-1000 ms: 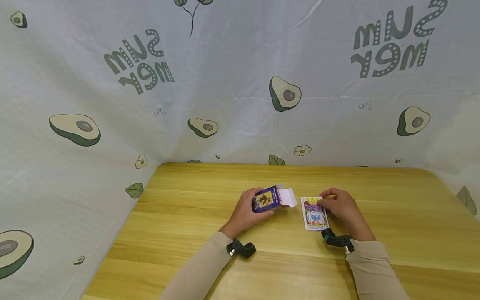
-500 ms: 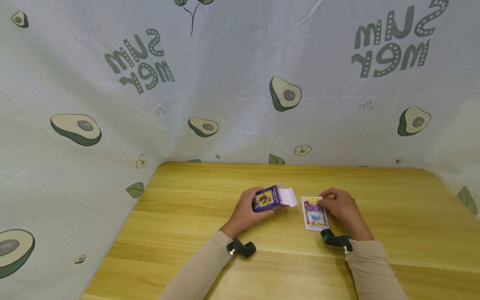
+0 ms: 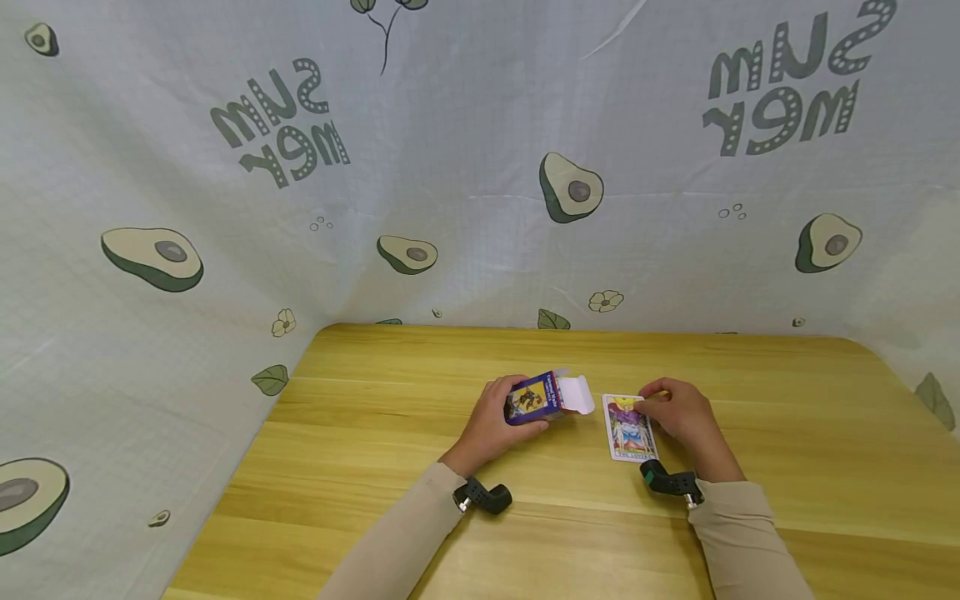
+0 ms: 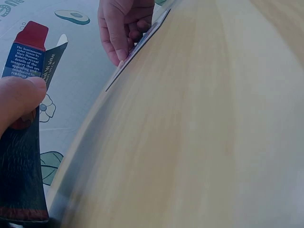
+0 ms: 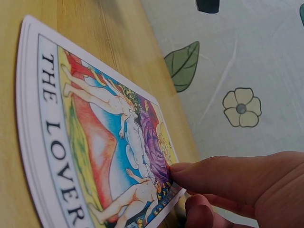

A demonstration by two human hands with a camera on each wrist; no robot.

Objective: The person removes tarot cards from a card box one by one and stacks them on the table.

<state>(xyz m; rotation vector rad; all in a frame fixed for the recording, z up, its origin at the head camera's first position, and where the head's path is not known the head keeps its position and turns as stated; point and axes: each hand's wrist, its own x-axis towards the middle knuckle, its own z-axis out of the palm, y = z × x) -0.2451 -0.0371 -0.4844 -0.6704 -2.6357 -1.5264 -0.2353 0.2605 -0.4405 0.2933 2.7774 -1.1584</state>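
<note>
My left hand [image 3: 489, 427] grips a purple-blue tarot card box [image 3: 529, 400] marked "Universal Waite", its end flap [image 3: 576, 394] standing open toward the right. In the left wrist view the thumb [image 4: 23, 97] presses along the box's printed side. To the right, my right hand [image 3: 684, 417] pinches the upper right edge of a small stack of tarot cards [image 3: 627, 433], face up low over the table. The top card [image 5: 109, 128] reads "THE LOVERS", and several layered white edges show beneath it in the right wrist view. The box's inside is hidden.
A wooden table [image 3: 375, 467] with rounded far corners lies under both hands. Behind it and at the sides hangs a pale cloth [image 3: 465, 108] printed with avocados, leaves and flowers. Each wrist carries a black camera mount, the right one [image 3: 667, 479] close to the cards' near corner.
</note>
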